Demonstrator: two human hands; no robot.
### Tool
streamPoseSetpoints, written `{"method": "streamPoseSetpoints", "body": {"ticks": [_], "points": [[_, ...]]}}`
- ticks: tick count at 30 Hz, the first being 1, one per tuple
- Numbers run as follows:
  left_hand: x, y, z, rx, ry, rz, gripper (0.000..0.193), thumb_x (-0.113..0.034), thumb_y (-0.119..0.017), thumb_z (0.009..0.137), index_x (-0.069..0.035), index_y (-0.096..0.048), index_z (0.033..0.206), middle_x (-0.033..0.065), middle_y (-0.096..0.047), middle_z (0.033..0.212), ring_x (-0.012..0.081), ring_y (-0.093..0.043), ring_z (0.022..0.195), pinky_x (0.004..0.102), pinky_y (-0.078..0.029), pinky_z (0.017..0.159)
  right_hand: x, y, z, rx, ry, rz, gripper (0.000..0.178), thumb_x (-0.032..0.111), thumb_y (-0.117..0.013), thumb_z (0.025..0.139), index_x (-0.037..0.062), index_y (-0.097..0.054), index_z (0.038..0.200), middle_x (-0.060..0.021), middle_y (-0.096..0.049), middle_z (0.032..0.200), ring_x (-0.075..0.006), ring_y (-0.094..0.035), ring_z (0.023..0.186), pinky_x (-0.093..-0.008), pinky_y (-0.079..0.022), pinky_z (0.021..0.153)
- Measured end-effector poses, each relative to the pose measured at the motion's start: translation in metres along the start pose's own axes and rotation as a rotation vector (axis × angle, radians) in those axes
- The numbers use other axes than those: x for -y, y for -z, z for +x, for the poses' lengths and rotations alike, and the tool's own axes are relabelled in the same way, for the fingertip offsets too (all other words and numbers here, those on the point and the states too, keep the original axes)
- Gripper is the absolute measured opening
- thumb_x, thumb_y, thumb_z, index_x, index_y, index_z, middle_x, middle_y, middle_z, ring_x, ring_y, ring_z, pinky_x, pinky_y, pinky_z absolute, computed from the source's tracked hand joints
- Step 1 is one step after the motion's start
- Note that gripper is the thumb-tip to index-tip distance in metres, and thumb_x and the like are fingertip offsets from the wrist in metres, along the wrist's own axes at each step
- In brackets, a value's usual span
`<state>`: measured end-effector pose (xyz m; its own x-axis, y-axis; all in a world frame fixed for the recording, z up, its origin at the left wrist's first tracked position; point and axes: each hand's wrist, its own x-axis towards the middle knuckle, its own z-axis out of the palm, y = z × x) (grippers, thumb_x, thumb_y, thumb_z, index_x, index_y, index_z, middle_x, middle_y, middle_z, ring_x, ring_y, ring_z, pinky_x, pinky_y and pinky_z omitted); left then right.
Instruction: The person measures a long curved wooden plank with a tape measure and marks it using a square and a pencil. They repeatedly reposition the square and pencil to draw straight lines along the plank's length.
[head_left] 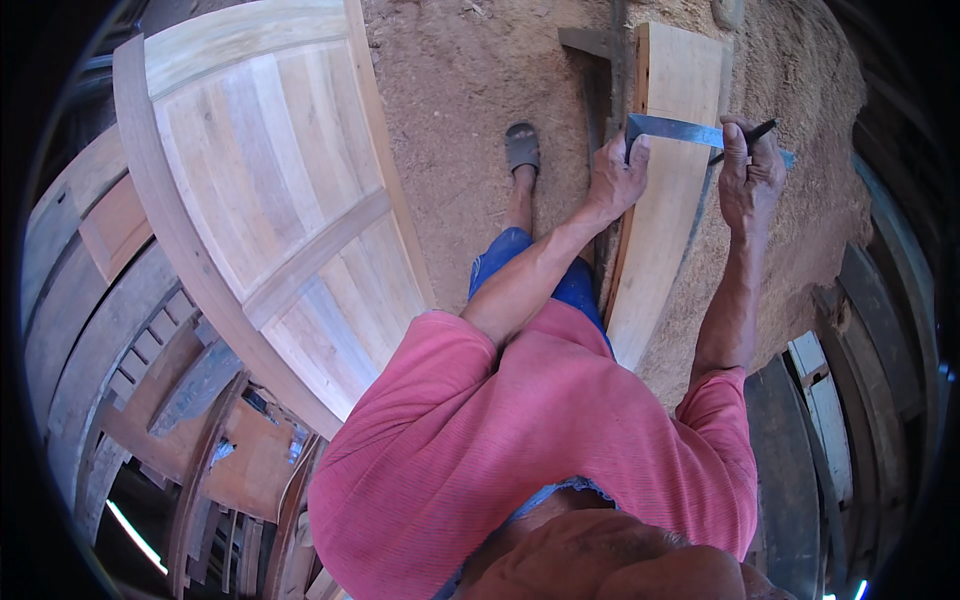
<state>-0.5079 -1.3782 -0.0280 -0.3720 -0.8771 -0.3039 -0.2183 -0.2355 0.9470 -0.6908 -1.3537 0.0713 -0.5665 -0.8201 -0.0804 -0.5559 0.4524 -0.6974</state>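
Observation:
A long pale wooden board (660, 220) runs away from me at the right of centre. Across its far part lies a try square, its metal blade (682, 131) reaching over to the right edge. My left hand (617, 182) is closed around the square's dark stock at the board's left edge, thumb up. At the right edge my right hand (752, 185) pinches a dark pencil-like marker (764, 129) beside the blade. The marker slants down to the left, its lower end close to the board; whether it touches the wood I cannot tell.
A large panelled wooden door (270, 170) stands or lies at the left. Sawdust (800, 220) is heaped to the right of the board. Planks and wooden frames (150, 350) crowd the left rim, with more boards (800, 470) at the right. My sandalled foot (522, 150) rests on the dirt floor.

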Motion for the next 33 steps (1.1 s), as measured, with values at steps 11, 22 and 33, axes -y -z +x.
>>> {"method": "streamPoseSetpoints", "body": {"ticks": [11, 22, 33], "points": [[0.007, -0.001, 0.002, -0.014, -0.083, 0.063, 0.041, -0.038, -0.054, 0.114, 0.000, -0.067, 0.122, 0.0272, -0.074, 0.099, 0.0422, -0.076, 0.097, 0.0467, -0.056, 0.082, -0.014, -0.031, 0.009, 0.130, -0.173, 0.601, 0.026, 0.022, -0.079, 0.101, 0.0017, -0.080, 0.117, -0.0090, -0.079, 0.105, -0.0179, -0.071, 0.101, -0.0342, -0.054, 0.094], [0.006, 0.001, 0.002, -0.005, -0.083, 0.051, 0.044, -0.041, -0.054, 0.114, 0.001, -0.068, 0.119, 0.0273, -0.074, 0.098, 0.0438, -0.075, 0.095, 0.0477, -0.056, 0.081, -0.014, -0.025, 0.015, 0.133, -0.133, 0.599, 0.022, 0.020, -0.075, 0.104, 0.0009, -0.078, 0.116, -0.0087, -0.079, 0.110, -0.0161, -0.074, 0.097, -0.0314, -0.059, 0.090], [0.006, 0.000, 0.002, -0.001, -0.070, 0.019, 0.042, -0.039, -0.054, 0.114, -0.001, -0.068, 0.125, 0.0267, -0.075, 0.103, 0.0434, -0.075, 0.100, 0.0466, -0.057, 0.085, -0.016, -0.026, 0.014, 0.143, -0.125, 0.599, 0.021, 0.018, -0.074, 0.105, 0.0012, -0.079, 0.116, -0.0091, -0.079, 0.112, -0.0166, -0.074, 0.098, -0.0316, -0.059, 0.091]]}}
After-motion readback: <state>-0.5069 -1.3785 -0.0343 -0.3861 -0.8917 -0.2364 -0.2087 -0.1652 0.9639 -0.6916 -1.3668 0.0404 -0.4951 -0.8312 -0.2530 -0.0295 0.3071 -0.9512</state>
